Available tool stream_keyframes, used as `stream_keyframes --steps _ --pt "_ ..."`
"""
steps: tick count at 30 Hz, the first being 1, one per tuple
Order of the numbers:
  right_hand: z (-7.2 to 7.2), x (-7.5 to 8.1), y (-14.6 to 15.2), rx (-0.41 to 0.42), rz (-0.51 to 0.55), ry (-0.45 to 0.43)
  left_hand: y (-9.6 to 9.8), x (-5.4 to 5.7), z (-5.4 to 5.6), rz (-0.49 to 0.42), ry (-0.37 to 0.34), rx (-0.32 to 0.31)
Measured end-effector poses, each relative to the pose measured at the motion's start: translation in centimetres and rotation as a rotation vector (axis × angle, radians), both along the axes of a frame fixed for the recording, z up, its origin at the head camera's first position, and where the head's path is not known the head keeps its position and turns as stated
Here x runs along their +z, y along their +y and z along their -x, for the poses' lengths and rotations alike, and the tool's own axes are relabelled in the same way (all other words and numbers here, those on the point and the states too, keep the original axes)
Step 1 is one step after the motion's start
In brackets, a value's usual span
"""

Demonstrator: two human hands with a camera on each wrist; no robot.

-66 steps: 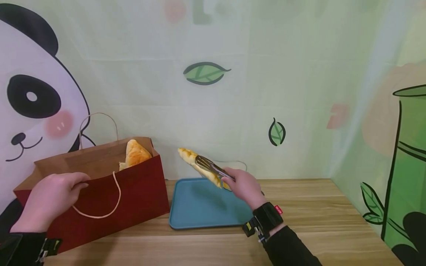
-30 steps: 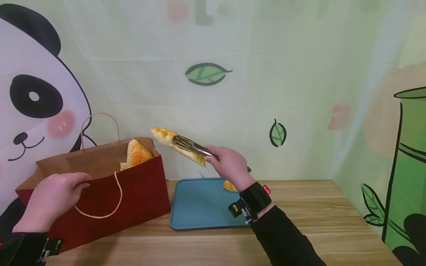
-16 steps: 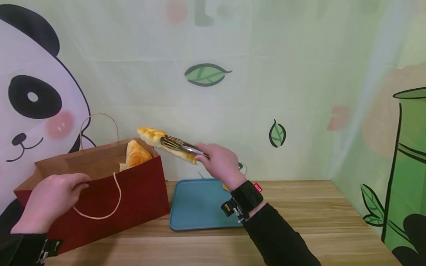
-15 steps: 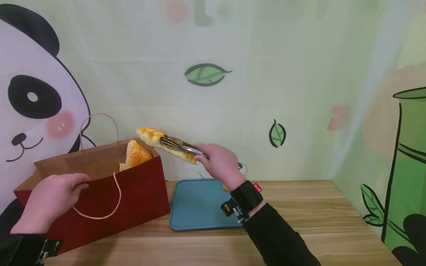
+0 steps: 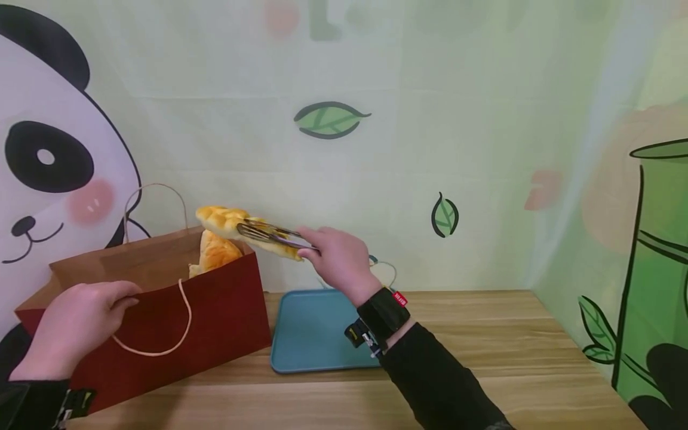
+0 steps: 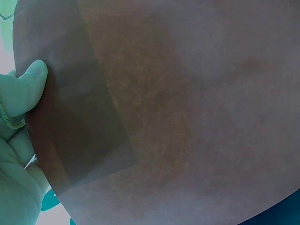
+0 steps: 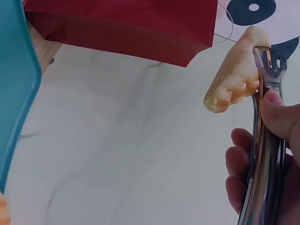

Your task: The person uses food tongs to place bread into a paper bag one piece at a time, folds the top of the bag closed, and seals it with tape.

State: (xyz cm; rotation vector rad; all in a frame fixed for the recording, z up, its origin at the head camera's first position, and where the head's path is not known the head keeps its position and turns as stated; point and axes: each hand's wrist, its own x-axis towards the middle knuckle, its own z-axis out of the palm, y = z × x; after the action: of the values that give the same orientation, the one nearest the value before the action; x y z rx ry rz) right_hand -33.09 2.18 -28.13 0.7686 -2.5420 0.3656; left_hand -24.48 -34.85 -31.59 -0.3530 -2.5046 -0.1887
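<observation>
My left hand (image 5: 80, 325) pinches the front rim of a dark red paper bag (image 5: 215, 316) between thumb and fingers. In the left wrist view the thumb (image 6: 30, 86) lies against the bag's brown inner side (image 6: 187, 117). My right hand (image 5: 341, 260) grips metal tongs (image 5: 274, 235). Their slotted ends clamp a long golden bread (image 5: 217, 218), raised over the bag's right end. Another bread piece (image 5: 217, 254) sticks up from inside the bag, just under the held one. In the right wrist view the tongs (image 7: 267, 140) and the pale side of the held bread (image 7: 236, 70) show clearly.
A blue tray (image 5: 312, 334) lies on the wooden table (image 5: 457, 352), right of the bag. The right wrist view catches a bit of pastry (image 7: 3, 211) at the tray's edge. A string handle (image 5: 185, 316) hangs down the bag's front. Behind is a printed panda curtain (image 5: 473, 119).
My right hand has carried the bread in the tongs up from above the tray and leftward to the bag's right end. The left hand stays on the bag's rim.
</observation>
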Motion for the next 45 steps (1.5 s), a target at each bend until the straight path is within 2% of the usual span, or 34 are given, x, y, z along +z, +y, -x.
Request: stream_keyframes --steps 6,12,19,29,45 --pt "-0.2 0.4 -1.3 -0.009 -0.040 0.030 -0.1 0.0 -0.1 -0.002 0.008 -0.001" --pt "0.1 0.5 -2.3 -0.020 -0.098 0.116 0.0 -0.1 0.0 -0.004 0.007 0.000" --pt "-0.1 1.0 -3.6 0.007 -0.127 0.207 -0.1 -0.1 0.1 -0.003 0.023 -0.011" --pt "-0.7 1.4 -5.8 0.008 -0.136 0.219 -0.2 -0.1 0.1 0.014 0.034 -0.014" --pt "-1.2 0.2 -8.5 -0.017 -0.118 0.317 0.1 -0.1 0.1 0.018 0.019 -0.002"
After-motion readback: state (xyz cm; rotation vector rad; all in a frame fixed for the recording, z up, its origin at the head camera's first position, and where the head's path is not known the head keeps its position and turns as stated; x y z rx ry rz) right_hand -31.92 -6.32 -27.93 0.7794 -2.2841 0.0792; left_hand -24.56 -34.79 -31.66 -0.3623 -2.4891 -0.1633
